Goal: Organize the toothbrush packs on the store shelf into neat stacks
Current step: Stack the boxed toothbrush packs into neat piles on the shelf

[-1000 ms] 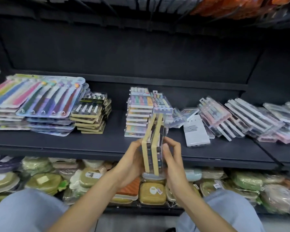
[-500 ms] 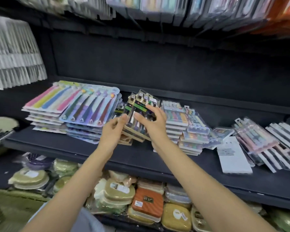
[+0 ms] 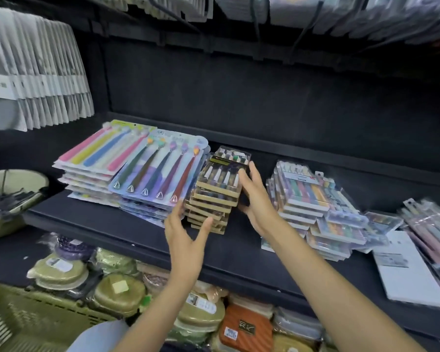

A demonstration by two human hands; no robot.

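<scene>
- Toothbrush packs [image 3: 217,191] sit stacked on the dark store shelf [image 3: 127,232], just beside larger stacks.
- Left hand [image 3: 186,240] and right hand [image 3: 258,201], fingers straight, press the stack's sides.
- Pouches [image 3: 117,293] fill the shelf below.

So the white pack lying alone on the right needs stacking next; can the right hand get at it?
Probably yes: the right hand is open by the brown-edged stack, and the white pack lies uncovered.

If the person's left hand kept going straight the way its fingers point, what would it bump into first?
Most likely the stack of gold-edged toothbrush packs. The left hand points up and forward at the stack's near lower corner, its fingertips already at the lowest packs. Depth is hard to judge from one view.
</scene>
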